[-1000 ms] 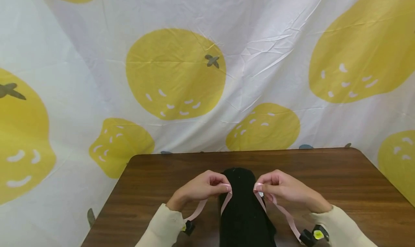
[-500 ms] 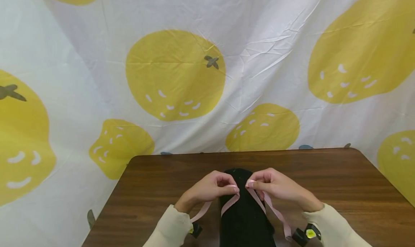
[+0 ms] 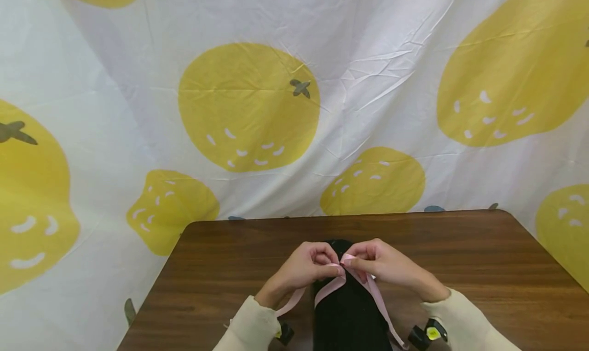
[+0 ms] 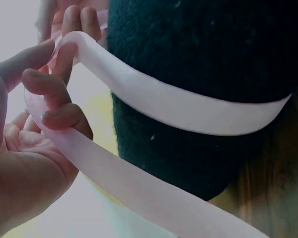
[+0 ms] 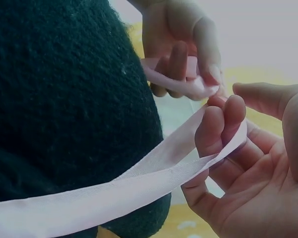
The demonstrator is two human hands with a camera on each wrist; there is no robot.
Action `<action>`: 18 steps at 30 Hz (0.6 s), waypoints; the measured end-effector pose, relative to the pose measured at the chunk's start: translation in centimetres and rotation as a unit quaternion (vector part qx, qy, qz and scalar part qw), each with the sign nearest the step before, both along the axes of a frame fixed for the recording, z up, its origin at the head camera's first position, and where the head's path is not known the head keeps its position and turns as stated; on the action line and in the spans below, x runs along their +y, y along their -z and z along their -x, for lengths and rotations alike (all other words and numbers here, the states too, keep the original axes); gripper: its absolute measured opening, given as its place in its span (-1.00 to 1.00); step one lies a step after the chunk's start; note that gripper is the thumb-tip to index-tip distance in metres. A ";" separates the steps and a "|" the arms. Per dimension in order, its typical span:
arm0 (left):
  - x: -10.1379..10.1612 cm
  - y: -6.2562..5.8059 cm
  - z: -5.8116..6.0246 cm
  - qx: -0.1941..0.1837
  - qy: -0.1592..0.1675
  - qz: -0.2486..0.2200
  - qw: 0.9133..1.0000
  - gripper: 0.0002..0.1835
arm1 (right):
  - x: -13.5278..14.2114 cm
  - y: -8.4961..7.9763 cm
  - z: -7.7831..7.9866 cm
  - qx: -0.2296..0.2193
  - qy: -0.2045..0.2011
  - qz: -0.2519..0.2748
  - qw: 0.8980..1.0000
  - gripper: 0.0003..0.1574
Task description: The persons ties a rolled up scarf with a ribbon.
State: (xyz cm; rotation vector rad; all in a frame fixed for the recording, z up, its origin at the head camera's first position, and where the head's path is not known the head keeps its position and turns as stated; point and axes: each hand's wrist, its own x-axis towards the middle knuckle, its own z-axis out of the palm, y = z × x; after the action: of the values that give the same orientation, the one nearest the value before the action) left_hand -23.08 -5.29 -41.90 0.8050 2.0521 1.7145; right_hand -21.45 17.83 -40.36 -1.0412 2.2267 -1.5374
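Both the left hand (image 3: 310, 262) and right hand (image 3: 385, 261), fingers pinching the pink ribbon (image 4: 188, 110), have drawn together over the black fuzzy object (image 3: 349, 317), seemingly readying the ribbon for crossing.

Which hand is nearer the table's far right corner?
Right. The right hand holds the pink ribbon, left of the table's far right corner and closer to the camera; the left hand holds it too, farther left.

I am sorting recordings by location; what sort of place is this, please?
Probably an indoor filming spot: a brown table, a fruit-print cloth behind it, and black wrist devices.
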 end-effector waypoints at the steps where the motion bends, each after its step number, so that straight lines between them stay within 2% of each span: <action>1: 0.1 0.0 -0.1 -0.005 -0.003 -0.009 1.000 -0.82 | -0.1 0.0 0.0 0.002 -0.002 0.002 1.000 -0.79; 7: 0.7 0.2 -0.3 -0.026 -0.025 -0.024 0.999 -0.68 | -0.5 0.2 -0.1 -0.008 0.000 0.013 1.000 -0.87; 13: 1.1 0.5 -0.3 -0.015 -0.037 -0.027 0.999 -0.67 | -1.0 0.2 -0.6 -0.035 0.036 0.003 0.999 -0.79; 18: 1.3 0.7 -0.4 0.004 -0.057 -0.025 0.998 -0.71 | -1.5 0.5 -0.9 -0.004 0.050 0.003 0.999 -0.72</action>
State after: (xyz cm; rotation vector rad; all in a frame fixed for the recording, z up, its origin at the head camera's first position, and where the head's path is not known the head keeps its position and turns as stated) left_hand -22.68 -4.03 -42.59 0.7226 2.1054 1.8325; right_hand -20.56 16.32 -40.85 -0.9371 2.3015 -1.5864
